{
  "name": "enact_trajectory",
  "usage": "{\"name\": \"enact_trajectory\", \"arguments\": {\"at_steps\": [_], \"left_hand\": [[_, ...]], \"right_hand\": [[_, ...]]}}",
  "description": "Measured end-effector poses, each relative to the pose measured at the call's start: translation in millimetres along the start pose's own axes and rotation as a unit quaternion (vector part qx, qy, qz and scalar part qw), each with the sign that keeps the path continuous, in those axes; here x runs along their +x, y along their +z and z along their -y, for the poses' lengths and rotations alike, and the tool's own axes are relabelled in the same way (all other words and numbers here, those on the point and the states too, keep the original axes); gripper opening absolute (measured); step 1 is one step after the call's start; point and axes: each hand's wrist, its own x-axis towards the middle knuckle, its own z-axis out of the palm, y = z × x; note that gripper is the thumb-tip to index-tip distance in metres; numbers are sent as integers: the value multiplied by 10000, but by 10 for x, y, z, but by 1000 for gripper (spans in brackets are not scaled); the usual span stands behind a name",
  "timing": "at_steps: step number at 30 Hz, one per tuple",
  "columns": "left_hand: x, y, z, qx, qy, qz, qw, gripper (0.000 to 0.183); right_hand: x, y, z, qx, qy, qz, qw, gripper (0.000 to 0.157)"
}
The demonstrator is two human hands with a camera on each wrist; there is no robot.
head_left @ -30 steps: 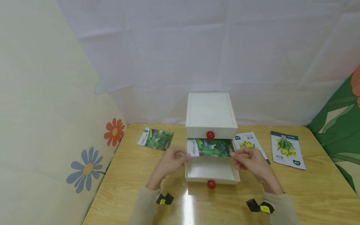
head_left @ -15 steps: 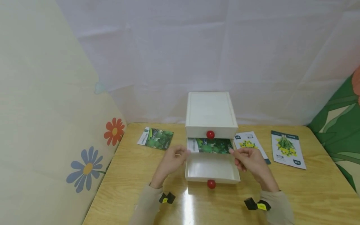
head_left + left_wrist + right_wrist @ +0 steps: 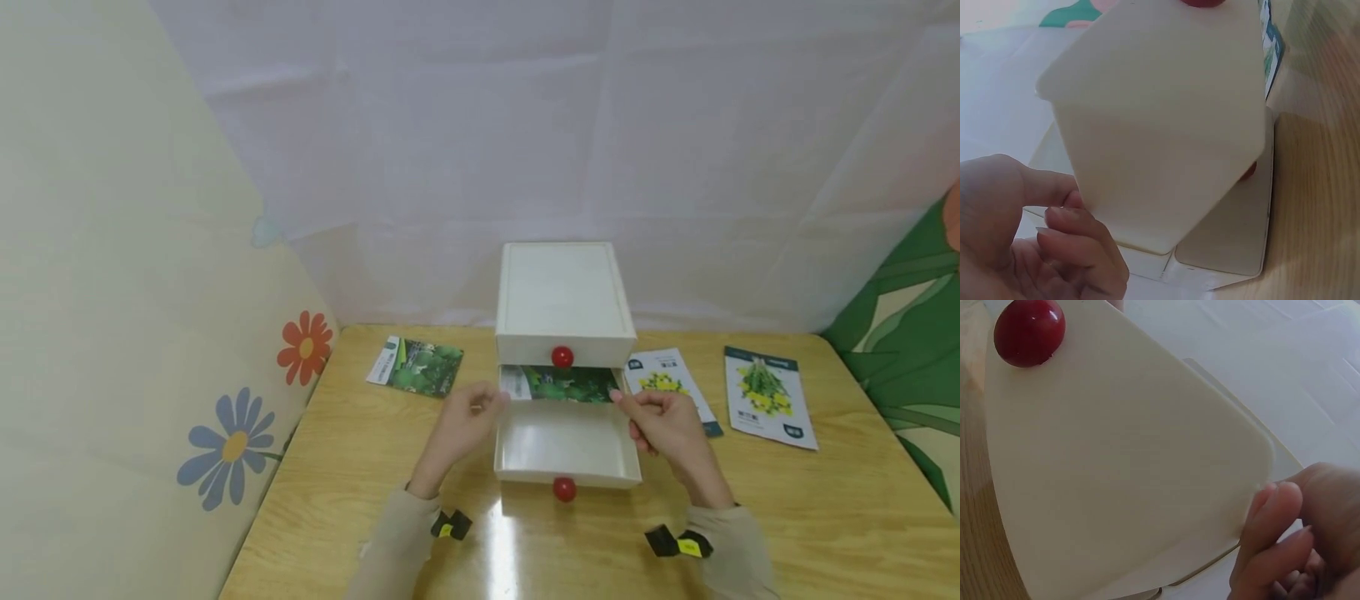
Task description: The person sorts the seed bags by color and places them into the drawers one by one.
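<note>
A small white drawer box [image 3: 564,287] with red knobs stands on the table, its lower drawer [image 3: 566,479] pulled out. Inside that drawer's back part lies a green seed packet [image 3: 566,385], partly hidden under the upper drawer. At the packet's near left corner, my left hand [image 3: 463,421] pinches it, with the thumb over the drawer's side. My right hand [image 3: 667,425] pinches the near right corner. Both wrist views show curled fingers against the drawer's outer walls [image 3: 1160,169]; the packet itself is hidden there.
Another green seed packet [image 3: 418,367] lies on the table left of the box. To the right are two white packets with yellow flowers, one beside the box [image 3: 667,383] and one farther right [image 3: 767,400]. A white cloth [image 3: 465,167] hangs behind.
The green seed packet has slid farther back into the lower drawer, under the upper one. Both hands have moved slightly forward with it.
</note>
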Motion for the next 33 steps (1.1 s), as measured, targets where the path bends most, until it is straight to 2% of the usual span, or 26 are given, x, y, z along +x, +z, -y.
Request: {"name": "enact_trajectory", "arguments": {"at_steps": [7,13,23,33], "left_hand": [[28,24,6,28,128,-104,9999,36],[37,30,1,-12,38,-139,9999,34],[37,21,10,216,-62,-169,9996,27],[34,11,-20,162,-266,-126,9994,31]], "right_hand": [[15,34,-34,-164,-276,-245,9992,60],[23,62,-43,-147,-319,-363,9987,59],[15,68,-62,-272,-415,-436,9978,55],[-4,59,-64,-362,-632,-506,9961,57]]}}
